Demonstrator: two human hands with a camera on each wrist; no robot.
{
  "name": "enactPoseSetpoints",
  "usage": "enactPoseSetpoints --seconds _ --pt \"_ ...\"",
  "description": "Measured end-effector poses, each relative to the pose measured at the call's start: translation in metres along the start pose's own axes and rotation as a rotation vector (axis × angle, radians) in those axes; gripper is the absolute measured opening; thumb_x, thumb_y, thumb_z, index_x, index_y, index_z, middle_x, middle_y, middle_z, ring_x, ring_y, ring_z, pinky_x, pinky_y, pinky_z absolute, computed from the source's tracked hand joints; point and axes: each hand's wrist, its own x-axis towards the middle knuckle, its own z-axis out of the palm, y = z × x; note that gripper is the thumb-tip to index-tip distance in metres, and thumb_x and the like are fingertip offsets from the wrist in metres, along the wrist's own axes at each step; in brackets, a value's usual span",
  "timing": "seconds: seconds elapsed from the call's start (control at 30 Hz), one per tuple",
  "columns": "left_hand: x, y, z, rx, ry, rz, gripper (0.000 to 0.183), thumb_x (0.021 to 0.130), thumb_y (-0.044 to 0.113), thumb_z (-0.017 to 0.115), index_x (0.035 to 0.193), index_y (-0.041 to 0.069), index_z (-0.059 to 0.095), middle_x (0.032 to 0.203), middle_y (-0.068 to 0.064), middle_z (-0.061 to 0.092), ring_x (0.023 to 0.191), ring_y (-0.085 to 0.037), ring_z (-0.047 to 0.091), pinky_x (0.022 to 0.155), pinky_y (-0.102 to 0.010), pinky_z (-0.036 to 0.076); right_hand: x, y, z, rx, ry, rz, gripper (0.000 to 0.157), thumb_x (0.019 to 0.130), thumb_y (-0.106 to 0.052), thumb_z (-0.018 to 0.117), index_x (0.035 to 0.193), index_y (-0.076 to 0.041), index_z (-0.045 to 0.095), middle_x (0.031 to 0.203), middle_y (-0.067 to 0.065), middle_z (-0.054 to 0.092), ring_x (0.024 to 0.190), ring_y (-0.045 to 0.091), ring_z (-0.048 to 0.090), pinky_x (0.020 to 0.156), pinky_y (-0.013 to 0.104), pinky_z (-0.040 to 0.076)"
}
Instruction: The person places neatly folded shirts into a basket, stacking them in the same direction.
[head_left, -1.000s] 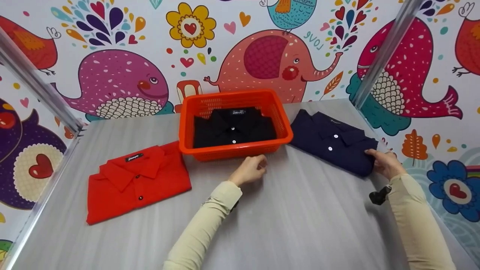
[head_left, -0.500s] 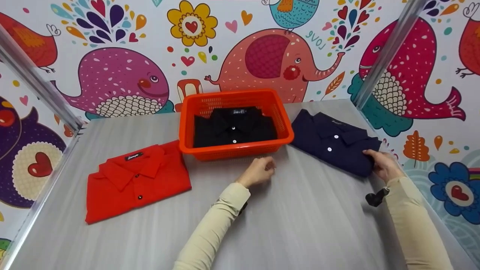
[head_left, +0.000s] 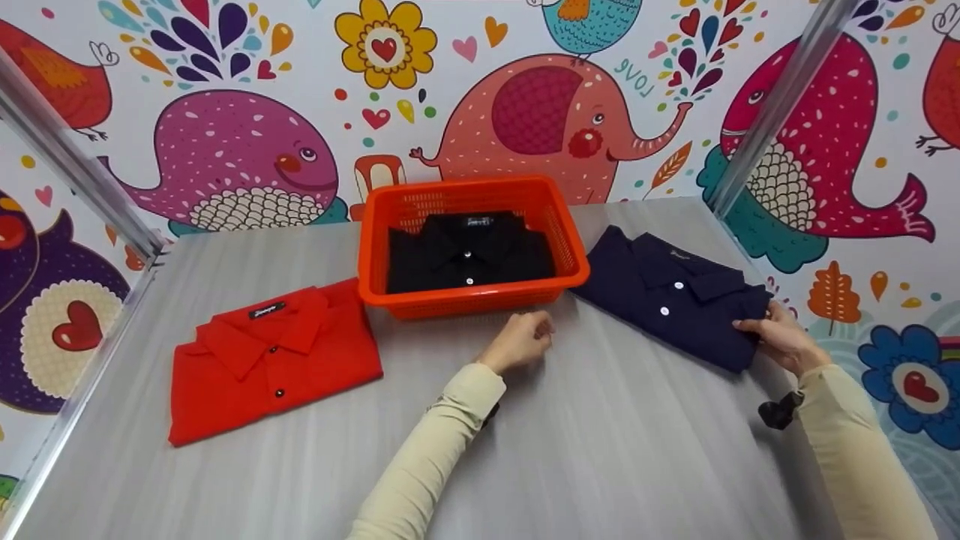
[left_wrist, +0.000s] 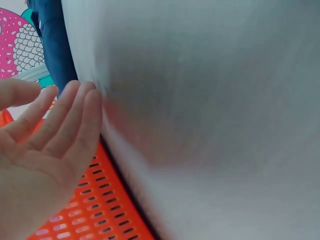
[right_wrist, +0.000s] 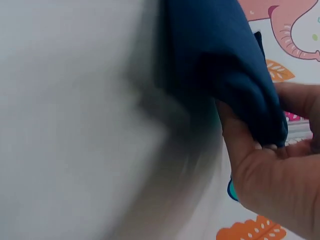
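My right hand [head_left: 786, 339] pinches the right side edge of a folded navy shirt [head_left: 675, 300] with white buttons, right of the basket. In the right wrist view the navy cloth [right_wrist: 225, 65] bunches between thumb and fingers. My left hand [head_left: 519, 341] is just in front of the orange basket [head_left: 480, 294], holding nothing; the left wrist view shows its fingers [left_wrist: 65, 120] relaxed and nearly straight beside the basket's slotted wall. Inside the basket lies a folded black shirt [head_left: 495, 255] with white buttons.
A folded red shirt [head_left: 277, 360] with dark buttons lies on the grey table [head_left: 585, 457], left of the basket. A wall with printed cartoon animals [head_left: 240, 157] stands behind, with metal posts [head_left: 780, 105] at the corners.
My right hand has shifted slightly right and toward the front, and the navy shirt's right end has moved with it. The left hand has drifted a little to the right.
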Motion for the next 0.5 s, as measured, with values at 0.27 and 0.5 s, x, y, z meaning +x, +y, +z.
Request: enactPoseSetpoints --seconds 0.27,0.5 --pt "0.014 0.008 0.002 -0.04 0.026 -0.145 0.03 0.085 0.001 0.063 0.114 -0.007 0.062 0.101 -0.017 0.067 0.088 -0.027 0.064 0.082 -0.034 0.049 -0.013 0.008 -0.016 -0.161 -0.101 -0.062 0.094 0.096 -0.003 0.05 0.142 0.002 -0.031 0.148 0.032 -0.028 0.136 0.05 -0.011 0.104 0.068 0.008" --pt "0.026 0.016 0.018 -0.225 -0.02 -0.237 0.06 0.089 0.008 0.06 0.144 -0.006 0.038 0.137 -0.023 0.049 0.125 -0.031 0.048 0.102 -0.037 0.039 -0.018 0.013 -0.018 -0.247 -0.155 -0.073 0.093 0.095 -0.004 0.055 0.148 -0.001 -0.022 0.15 0.034 -0.019 0.135 0.052 -0.004 0.101 0.072 0.009"
